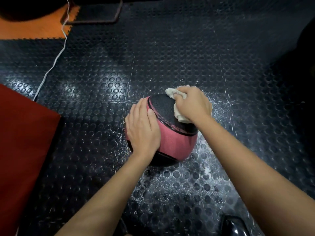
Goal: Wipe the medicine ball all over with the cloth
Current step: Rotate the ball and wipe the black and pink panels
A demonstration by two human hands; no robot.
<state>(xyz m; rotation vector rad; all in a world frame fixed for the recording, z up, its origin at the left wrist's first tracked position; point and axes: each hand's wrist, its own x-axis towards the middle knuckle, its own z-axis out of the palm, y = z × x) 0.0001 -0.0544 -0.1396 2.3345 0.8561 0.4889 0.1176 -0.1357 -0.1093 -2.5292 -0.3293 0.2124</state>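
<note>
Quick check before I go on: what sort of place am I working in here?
Most likely a gym or home workout room. The floor is black studded rubber tiling, an orange interlocking foam mat lies at the far left, and the medicine ball itself is exercise gear.

Dark studded rubber floor (170, 57) beside red mat (22, 142)

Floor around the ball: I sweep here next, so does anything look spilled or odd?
Yes. White specks and powdery smears litter the studded floor around the medicine ball, thickest on its right and near side.
</note>
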